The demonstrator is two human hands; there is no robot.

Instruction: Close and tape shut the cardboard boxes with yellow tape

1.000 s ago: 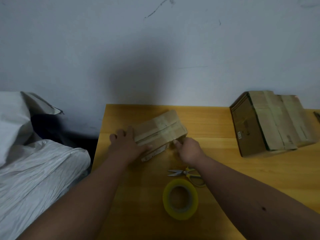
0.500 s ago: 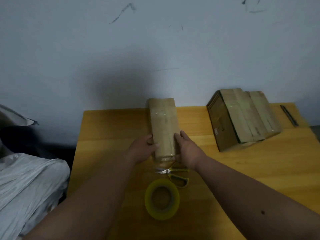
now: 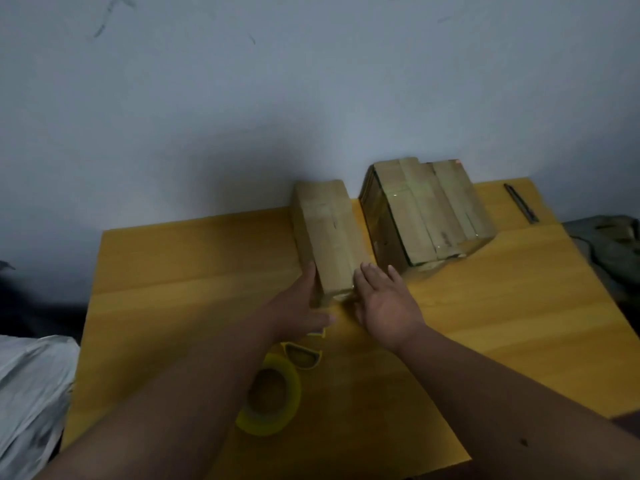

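The left hand lies flat-fingered against the left side of the narrow taped box; the right hand, fingers spread, touches its near right corner. This box rests on the desk, with the larger taped boxes just right of it and the yellow tape roll and scissors nearer than it.

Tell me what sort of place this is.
Probably a room at home used as a makeshift packing spot, not a warehouse: a small wooden table against a scuffed painted wall, taped boxes, a tape roll, and what looks like rumpled bedding beside it.
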